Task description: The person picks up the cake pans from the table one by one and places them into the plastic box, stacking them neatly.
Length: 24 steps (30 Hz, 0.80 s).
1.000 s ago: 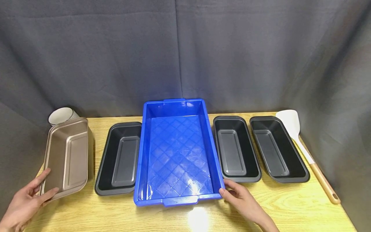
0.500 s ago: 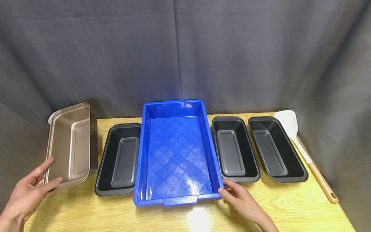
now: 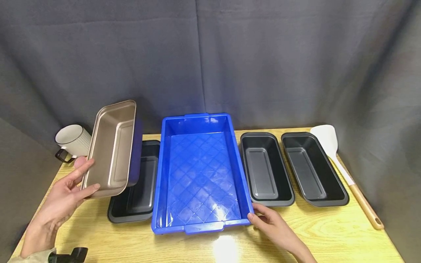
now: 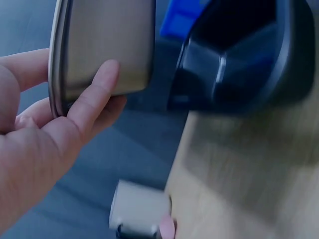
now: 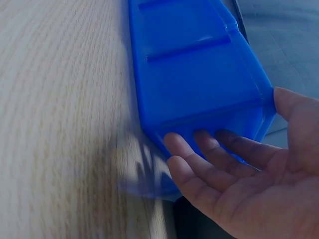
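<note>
My left hand (image 3: 64, 195) holds a gold loaf pan (image 3: 113, 146) by its near left rim, thumb inside and fingers around the edge. Raised above the table, the pan overlaps the left black loaf pan (image 3: 143, 193). In the left wrist view, the gold pan (image 4: 107, 40) stands apart from the black pan (image 4: 234, 64). At the front right corner of the blue tray (image 3: 204, 227), my right hand (image 3: 276, 226) has its thumb on the rim. Its other fingers lie against the outer wall of the tray (image 5: 194, 74) in the right wrist view.
Two more black loaf pans (image 3: 261, 171) (image 3: 312, 171) stand right of the tray. A spatula with a white head and wooden handle (image 3: 365, 204) lies at the far right. A white mug (image 3: 74, 140) and a small pink thing (image 3: 80, 162) are at the left. Grey curtain (image 3: 210, 54) closes the back.
My left hand has lifted the gold loaf pan and carried it rightward and up, uncovering the mug and the pink thing. My right hand and the tray have stayed put.
</note>
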Each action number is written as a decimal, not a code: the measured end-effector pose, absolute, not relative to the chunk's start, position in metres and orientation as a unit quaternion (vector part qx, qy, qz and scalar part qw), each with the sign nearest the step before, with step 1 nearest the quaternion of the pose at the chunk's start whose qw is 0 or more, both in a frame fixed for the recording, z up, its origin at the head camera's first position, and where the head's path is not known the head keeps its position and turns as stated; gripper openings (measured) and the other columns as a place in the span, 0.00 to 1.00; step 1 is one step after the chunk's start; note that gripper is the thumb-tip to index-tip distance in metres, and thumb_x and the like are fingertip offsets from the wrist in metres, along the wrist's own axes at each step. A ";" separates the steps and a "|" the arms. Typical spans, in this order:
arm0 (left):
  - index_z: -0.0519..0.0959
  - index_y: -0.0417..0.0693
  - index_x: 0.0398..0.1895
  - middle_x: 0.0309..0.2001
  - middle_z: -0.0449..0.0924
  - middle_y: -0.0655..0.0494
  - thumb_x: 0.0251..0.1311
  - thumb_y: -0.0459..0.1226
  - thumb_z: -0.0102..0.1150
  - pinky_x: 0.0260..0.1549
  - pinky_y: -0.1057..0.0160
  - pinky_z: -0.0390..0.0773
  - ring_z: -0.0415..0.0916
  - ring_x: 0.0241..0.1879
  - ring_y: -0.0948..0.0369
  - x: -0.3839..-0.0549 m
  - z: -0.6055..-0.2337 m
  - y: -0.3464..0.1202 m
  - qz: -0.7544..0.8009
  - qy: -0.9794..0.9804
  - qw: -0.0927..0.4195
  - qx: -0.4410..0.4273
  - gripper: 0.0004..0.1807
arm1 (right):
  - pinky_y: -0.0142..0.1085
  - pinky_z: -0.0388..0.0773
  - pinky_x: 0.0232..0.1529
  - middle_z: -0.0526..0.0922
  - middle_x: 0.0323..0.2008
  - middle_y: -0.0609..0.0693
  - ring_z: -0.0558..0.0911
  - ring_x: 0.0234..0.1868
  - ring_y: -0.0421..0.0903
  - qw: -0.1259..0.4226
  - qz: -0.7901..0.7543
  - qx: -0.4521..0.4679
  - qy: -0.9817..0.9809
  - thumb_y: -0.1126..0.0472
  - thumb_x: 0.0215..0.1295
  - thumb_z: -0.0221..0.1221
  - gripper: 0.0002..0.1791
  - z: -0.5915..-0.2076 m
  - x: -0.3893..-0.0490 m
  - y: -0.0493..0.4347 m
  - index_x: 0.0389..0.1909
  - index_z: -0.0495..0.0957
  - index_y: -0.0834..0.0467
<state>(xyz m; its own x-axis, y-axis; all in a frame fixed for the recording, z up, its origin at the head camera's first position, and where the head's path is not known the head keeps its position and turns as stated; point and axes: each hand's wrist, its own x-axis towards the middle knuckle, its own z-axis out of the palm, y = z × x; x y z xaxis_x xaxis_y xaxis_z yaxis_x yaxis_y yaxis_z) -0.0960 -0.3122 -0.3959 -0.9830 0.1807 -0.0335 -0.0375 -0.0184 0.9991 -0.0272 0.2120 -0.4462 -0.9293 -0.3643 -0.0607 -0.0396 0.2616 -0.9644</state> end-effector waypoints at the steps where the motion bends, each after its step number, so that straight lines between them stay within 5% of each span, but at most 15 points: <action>1: 0.51 0.48 0.75 0.75 0.42 0.56 0.61 0.20 0.53 0.32 0.79 0.75 0.74 0.40 0.78 -0.098 -0.393 -0.306 0.706 0.703 0.074 0.055 0.41 | 0.35 0.78 0.40 0.79 0.47 0.64 0.80 0.39 0.38 0.136 -0.594 -0.129 0.783 0.62 0.73 0.51 0.20 -0.446 -0.027 0.212 0.59 0.69 0.70; 5: 0.53 0.47 0.75 0.67 0.57 0.44 0.61 0.23 0.57 0.20 0.78 0.72 0.69 0.25 0.80 -0.106 -0.381 -0.282 0.669 0.737 0.075 0.066 0.41 | 0.35 0.78 0.38 0.79 0.46 0.64 0.80 0.38 0.39 0.135 -0.594 -0.131 0.783 0.62 0.73 0.50 0.20 -0.447 -0.027 0.212 0.59 0.69 0.70; 10: 0.53 0.44 0.74 0.71 0.49 0.33 0.59 0.24 0.60 0.36 0.73 0.78 0.75 0.47 0.76 -0.118 -0.371 -0.253 0.654 0.746 0.088 0.093 0.41 | 0.36 0.77 0.36 0.79 0.43 0.64 0.80 0.35 0.42 0.132 -0.591 -0.133 0.784 0.62 0.73 0.50 0.19 -0.448 -0.027 0.212 0.58 0.70 0.70; 12: 0.53 0.41 0.74 0.73 0.46 0.36 0.58 0.23 0.59 0.44 0.70 0.77 0.73 0.54 0.72 -0.121 -0.370 -0.241 0.669 0.730 0.100 0.102 0.42 | 0.36 0.78 0.36 0.79 0.44 0.63 0.80 0.36 0.42 0.132 -0.592 -0.132 0.784 0.62 0.73 0.50 0.19 -0.448 -0.027 0.212 0.59 0.70 0.70; 19: 0.49 0.37 0.74 0.69 0.55 0.34 0.58 0.22 0.57 0.43 0.64 0.80 0.77 0.51 0.64 -0.124 -0.367 -0.204 0.682 0.710 0.155 0.081 0.42 | 0.36 0.78 0.37 0.80 0.41 0.58 0.80 0.35 0.42 0.130 -0.586 -0.143 0.787 0.62 0.73 0.50 0.18 -0.448 -0.027 0.212 0.58 0.71 0.68; 24: 0.49 0.37 0.74 0.68 0.57 0.31 0.58 0.22 0.57 0.44 0.63 0.79 0.75 0.53 0.56 -0.126 -0.366 -0.177 0.668 0.719 0.183 0.058 0.42 | 0.37 0.79 0.38 0.80 0.44 0.63 0.80 0.37 0.40 0.128 -0.593 -0.138 0.783 0.63 0.73 0.49 0.19 -0.448 -0.024 0.212 0.59 0.69 0.70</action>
<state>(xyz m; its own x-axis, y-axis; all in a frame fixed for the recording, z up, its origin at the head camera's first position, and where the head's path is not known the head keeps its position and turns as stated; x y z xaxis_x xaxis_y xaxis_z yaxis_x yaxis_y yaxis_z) -0.1261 -0.1767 -0.3662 -0.9260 0.3286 -0.1857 -0.1609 0.1012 0.9818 -0.0244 0.2121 -0.4485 -0.9290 -0.3682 -0.0375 -0.0633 0.2579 -0.9641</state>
